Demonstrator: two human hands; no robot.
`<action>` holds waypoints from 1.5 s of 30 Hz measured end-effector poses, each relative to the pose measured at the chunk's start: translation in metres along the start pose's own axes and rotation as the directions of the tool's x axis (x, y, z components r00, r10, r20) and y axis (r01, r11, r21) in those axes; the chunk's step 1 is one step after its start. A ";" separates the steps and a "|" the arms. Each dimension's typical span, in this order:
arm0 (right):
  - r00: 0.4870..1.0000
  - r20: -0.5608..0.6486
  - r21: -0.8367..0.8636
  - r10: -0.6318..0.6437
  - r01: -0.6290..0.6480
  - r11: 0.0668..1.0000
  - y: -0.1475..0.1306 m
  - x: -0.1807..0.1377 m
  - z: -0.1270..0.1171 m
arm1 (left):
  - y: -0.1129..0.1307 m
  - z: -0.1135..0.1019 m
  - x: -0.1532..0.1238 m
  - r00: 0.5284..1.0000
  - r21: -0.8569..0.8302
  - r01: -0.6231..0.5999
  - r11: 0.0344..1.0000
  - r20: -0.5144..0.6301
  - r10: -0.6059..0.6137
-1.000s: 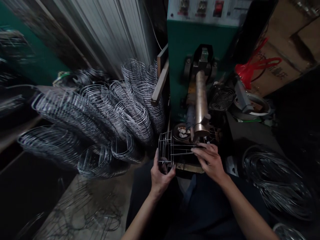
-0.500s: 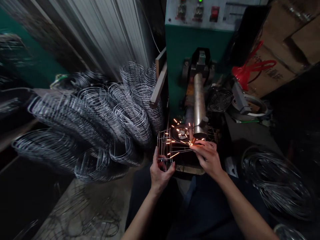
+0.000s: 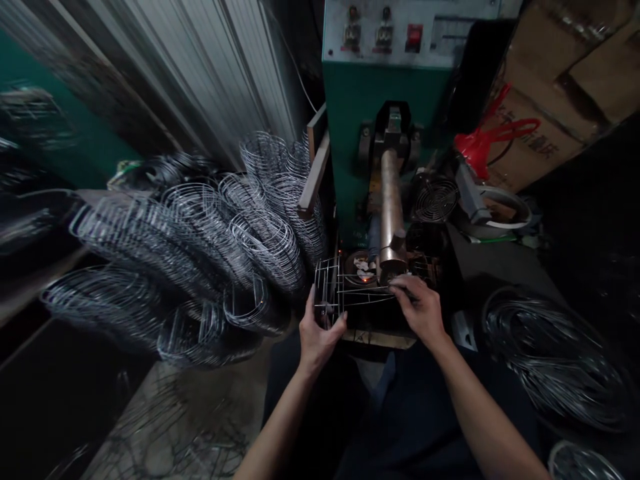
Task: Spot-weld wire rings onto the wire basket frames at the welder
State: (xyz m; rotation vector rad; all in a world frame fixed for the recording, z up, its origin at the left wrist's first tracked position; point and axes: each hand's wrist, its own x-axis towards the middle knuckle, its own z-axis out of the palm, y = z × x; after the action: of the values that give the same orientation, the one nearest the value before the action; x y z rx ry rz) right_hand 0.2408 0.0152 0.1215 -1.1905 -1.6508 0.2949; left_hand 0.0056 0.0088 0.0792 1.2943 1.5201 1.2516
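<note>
A small wire basket frame (image 3: 336,291) sits under the copper arm (image 3: 389,200) of a green welding machine (image 3: 385,100). My left hand (image 3: 319,337) grips the frame's left end. My right hand (image 3: 421,308) pinches a thin wire on the frame's right side, just below the arm's tip. A small orange glow shows at the joint near the electrode (image 3: 367,279).
Stacks of bent wire hoops (image 3: 210,233) fill the left side. Coils of wire (image 3: 555,360) lie at the right. A small fan (image 3: 434,198) and a red bag (image 3: 487,140) sit right of the machine. Loose wires litter the floor (image 3: 170,427).
Sparks flew at the joint half a second ago; now only a faint glow is left. My right hand has shifted slightly right along the frame. The view has tilted a little.
</note>
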 end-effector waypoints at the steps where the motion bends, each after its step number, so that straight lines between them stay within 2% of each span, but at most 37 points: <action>1: 1.000 -0.012 -0.005 0.004 -0.004 1.000 0.001 0.001 0.002 | 0.001 0.000 0.002 1.000 0.010 -0.003 1.000 -0.002 0.003; 7: 0.999 -0.037 -0.032 0.021 -0.022 0.999 0.003 0.002 0.003 | -0.005 0.002 0.008 0.998 0.062 -0.058 0.996 -0.007 0.059; 16: 1.000 -0.010 -0.044 0.029 -0.029 0.999 0.002 0.006 0.002 | -0.008 0.006 0.013 0.999 -0.042 -0.024 0.999 0.033 0.026; 19: 0.999 -0.030 -0.040 0.042 -0.043 0.998 -0.003 0.001 -0.009 | -0.006 0.003 0.011 0.998 -0.049 -0.046 0.998 0.046 0.049; 22: 0.985 -0.096 -0.060 0.146 -0.152 0.987 -0.003 -0.015 -0.031 | 0.003 -0.013 0.004 0.996 0.000 -0.080 0.997 0.034 0.080; 25: 0.941 -0.083 -0.149 0.327 -0.337 0.930 0.021 -0.044 -0.051 | 0.018 -0.050 -0.005 0.996 0.070 -0.088 0.994 -0.017 0.089; 27: 0.908 0.037 -0.284 0.418 -0.391 0.875 0.052 -0.068 -0.057 | 0.022 -0.088 -0.011 0.990 0.110 -0.064 0.992 -0.121 0.077; 29: 0.838 0.138 -0.450 0.528 -0.422 0.787 0.087 -0.090 -0.053 | 0.014 -0.138 -0.020 0.961 0.159 -0.007 0.987 -0.271 0.051; 31: 0.775 0.320 -0.506 0.545 -0.346 0.790 0.118 -0.108 -0.043 | -0.005 -0.198 -0.037 0.908 0.243 0.099 0.965 -0.420 0.012; 33: 0.717 0.485 -0.456 0.500 -0.281 0.844 0.138 -0.118 -0.032 | -0.030 -0.260 -0.059 0.830 0.386 0.290 0.875 -0.557 -0.030; 35: 0.680 0.562 -0.406 0.470 -0.269 0.874 0.148 -0.122 -0.024 | -0.053 -0.312 -0.080 0.698 0.510 0.549 0.663 -0.716 -0.028; 37: 0.659 0.586 -0.395 0.471 -0.274 0.877 0.152 -0.123 -0.018 | -0.071 -0.344 -0.088 0.560 0.510 0.717 0.475 -0.828 0.043; 38: 0.649 0.596 -0.398 0.474 -0.274 0.875 0.153 -0.123 -0.015 | -0.077 -0.350 -0.085 0.524 0.506 0.758 0.413 -0.848 0.077; 39: 0.638 0.604 -0.402 0.477 -0.273 0.874 0.154 -0.122 -0.012 | -0.082 -0.348 -0.078 0.538 0.527 0.762 0.377 -0.838 0.085; 40: 0.627 0.613 -0.405 0.481 -0.273 0.872 0.155 -0.122 -0.009 | -0.086 -0.340 -0.065 0.590 0.572 0.736 0.362 -0.804 0.073; 41: 0.613 0.623 -0.408 0.486 -0.276 0.871 0.157 -0.123 -0.006 | -0.091 -0.327 -0.048 0.684 0.643 0.670 0.372 -0.729 0.027; 42: 0.602 0.628 -0.409 0.493 -0.283 0.868 0.159 -0.123 -0.003 | -0.096 -0.310 -0.028 0.794 0.715 0.568 0.408 -0.607 -0.043; 43: 0.591 0.633 -0.407 0.499 -0.294 0.865 0.161 -0.125 0.000 | -0.103 -0.291 -0.005 0.854 0.750 0.493 0.441 -0.515 -0.079; 45: 0.565 0.641 -0.402 0.519 -0.329 0.854 0.168 -0.130 0.004 | -0.119 -0.250 0.042 0.911 0.770 0.403 0.494 -0.390 -0.134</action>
State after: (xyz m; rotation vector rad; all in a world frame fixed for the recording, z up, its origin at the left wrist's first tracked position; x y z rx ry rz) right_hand 0.3273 -0.0081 -0.0708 -1.8251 -2.0909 1.0350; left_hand -0.2685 0.0006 0.0214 1.3564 2.6258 0.4348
